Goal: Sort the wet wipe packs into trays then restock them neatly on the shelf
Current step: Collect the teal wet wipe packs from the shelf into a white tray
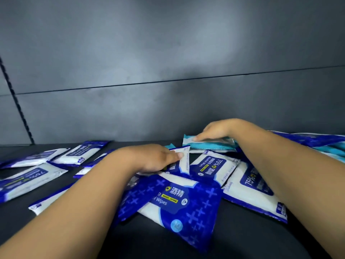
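While the left hand [149, 159] pinches the upturned end of a small blue-and-white pack [183, 159] between thumb and fingers, the right hand [214, 130] rests farther back with fingers extended flat on a teal-and-white pack [209, 143]; its grip is released, pressing rather than grasping. The pinched pack stands tilted, its lower end among other packs. Just in front of it lies a large blue pack with a cross pattern [179, 200], angled toward the viewer and partly under the left forearm. To the right of the pinched pack lies a blue-labelled pack marked 75% [212, 168], and beside that, under the right forearm, a larger white-and-blue pack [252, 191]. Further packs [317, 141] are heaped at the far right. Several blue-and-white packs [31, 177] lie loosely spread on the left. All rest on a dark shelf [252, 232], backed by a grey panelled wall [168, 53] with a slotted upright [16, 101] at left.
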Motion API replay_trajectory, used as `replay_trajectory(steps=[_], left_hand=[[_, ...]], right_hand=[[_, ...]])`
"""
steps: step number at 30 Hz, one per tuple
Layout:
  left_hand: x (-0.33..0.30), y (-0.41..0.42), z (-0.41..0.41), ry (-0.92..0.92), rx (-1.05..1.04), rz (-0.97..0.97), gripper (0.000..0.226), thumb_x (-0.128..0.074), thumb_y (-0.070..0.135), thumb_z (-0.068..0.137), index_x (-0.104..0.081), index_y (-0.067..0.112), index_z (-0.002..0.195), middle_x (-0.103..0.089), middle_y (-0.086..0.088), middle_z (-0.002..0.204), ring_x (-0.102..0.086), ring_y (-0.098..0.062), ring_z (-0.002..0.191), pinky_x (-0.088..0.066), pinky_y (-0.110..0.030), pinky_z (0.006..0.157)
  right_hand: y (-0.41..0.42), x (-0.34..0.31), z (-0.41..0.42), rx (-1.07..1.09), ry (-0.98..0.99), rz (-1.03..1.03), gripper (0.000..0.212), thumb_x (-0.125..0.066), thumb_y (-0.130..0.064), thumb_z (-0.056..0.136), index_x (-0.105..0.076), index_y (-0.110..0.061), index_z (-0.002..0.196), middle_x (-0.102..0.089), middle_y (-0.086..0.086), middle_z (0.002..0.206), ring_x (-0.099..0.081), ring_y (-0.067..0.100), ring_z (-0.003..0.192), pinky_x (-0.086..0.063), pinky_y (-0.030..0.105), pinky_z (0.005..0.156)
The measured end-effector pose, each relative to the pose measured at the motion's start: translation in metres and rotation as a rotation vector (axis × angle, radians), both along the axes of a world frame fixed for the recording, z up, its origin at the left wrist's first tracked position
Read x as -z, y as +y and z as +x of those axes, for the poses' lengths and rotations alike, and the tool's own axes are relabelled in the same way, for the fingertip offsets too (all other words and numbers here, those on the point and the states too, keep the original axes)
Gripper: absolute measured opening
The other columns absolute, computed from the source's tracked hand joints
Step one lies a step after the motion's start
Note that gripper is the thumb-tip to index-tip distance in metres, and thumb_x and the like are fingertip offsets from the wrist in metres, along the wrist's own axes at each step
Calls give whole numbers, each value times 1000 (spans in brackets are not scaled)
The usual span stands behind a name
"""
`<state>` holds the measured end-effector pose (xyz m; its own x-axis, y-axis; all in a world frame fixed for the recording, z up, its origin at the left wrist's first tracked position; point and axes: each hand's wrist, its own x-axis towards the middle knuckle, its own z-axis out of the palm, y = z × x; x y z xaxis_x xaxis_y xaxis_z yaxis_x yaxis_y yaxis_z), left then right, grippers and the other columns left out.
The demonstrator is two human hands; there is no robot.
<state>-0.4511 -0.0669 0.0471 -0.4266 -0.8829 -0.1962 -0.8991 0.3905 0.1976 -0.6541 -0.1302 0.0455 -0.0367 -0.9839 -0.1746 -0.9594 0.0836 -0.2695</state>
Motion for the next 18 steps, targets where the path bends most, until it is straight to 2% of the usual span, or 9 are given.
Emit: replay_trajectory(steps=[1,3,6,8,10,11,13,16,18], left_hand=[[1,-1,2,-2,-7,10,51,-25,57,94,-54,28,125,-53,2,131,-48,-16,115,-32,-25,91],[0,-1,3,9,-29,20,48,-29,60,91,-60,25,105,-59,-4,113,-52,-16,99,-35,-26,87],[-1,1,9,30,-28,16,49,-36,61,89,-57,18,80,-55,-13,77,-46,-13,64,-36,-23,64],[0,2,15,67,-29,54,47,-41,60,88,-51,17,71,-45,-7,62,-39,-15,55,-32,-25,57],[1,0,19,195,-43,75,42,-48,51,89,-61,13,79,-57,-7,71,-45,-16,63,-35,-25,61],[1,-4,19,269,-52,46,39,-50,46,90,-67,11,88,-64,-8,85,-51,-15,74,-37,-24,67],[0,-13,15,319,-72,-42,39,-49,41,93,-67,9,106,-64,-9,108,-55,-17,95,-38,-23,78],[-3,-33,12,170,-147,-168,56,-41,48,94,-57,3,122,-56,-14,126,-51,-28,115,-38,-28,90],[1,-51,14,49,-193,-192,66,-39,57,90,-53,2,125,-52,-16,131,-49,-31,119,-38,-32,93]], right_hand=[[2,0,-3,14,-22,20,56,-52,-58,84,-59,-12,116,-59,6,120,-58,26,108,-44,37,97],[8,0,-9,2,-69,35,53,-54,-54,85,-58,-12,119,-59,6,120,-56,26,111,-42,36,95],[17,-4,-11,20,-72,6,52,-58,-48,85,-57,-11,121,-57,5,123,-54,24,114,-43,36,99],[24,-7,-11,80,-1,-16,60,-60,-52,82,-56,-8,122,-57,5,123,-56,24,111,-44,34,97],[34,-11,-10,140,19,-85,62,-62,-53,80,-52,-9,122,-56,5,121,-56,23,107,-46,32,92],[40,-14,-10,162,-7,-138,59,-64,-51,80,-52,-9,121,-57,6,119,-56,23,103,-45,30,87],[55,-21,-10,199,-84,-253,50,-66,-43,82,-54,-8,115,-58,7,112,-54,23,93,-40,27,76],[79,-30,-11,261,-276,-407,26,-69,-34,82,-54,-12,83,-59,6,93,-54,22,82,-38,26,68],[95,-31,-11,304,-510,-449,26,-71,-27,81,-49,-15,75,-61,5,81,-58,23,70,-43,27,60]])
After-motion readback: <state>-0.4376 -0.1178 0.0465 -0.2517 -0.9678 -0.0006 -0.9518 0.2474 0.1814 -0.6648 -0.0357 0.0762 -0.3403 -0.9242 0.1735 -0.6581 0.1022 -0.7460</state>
